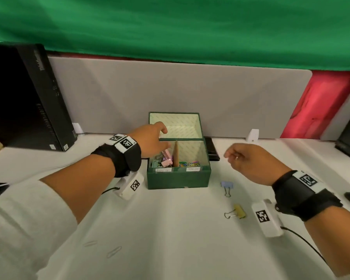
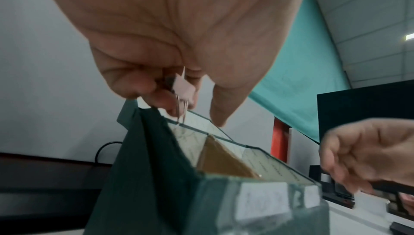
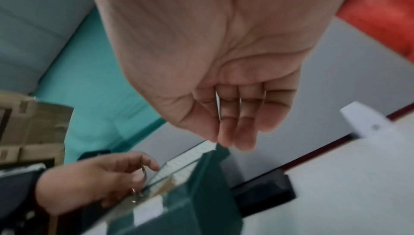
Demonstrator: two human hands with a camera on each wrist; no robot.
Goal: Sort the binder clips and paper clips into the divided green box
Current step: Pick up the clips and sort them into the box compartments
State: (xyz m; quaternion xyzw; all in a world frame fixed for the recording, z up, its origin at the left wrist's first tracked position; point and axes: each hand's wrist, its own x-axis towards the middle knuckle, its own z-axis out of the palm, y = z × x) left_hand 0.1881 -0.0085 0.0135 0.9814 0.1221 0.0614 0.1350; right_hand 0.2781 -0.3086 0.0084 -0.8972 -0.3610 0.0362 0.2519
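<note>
Two grips: left hand pinching a pink wire-handled binder clip, right hand loosely slack.

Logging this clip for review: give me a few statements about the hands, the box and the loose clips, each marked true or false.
1. The left hand pinches a pink binder clip over the green box. True.
2. The right hand holds a binder clip. False: it holds nothing.
3. The blue binder clip and yellow binder clip lie on the table. True.
4. The box lid is closed. False: it stands open.
</note>
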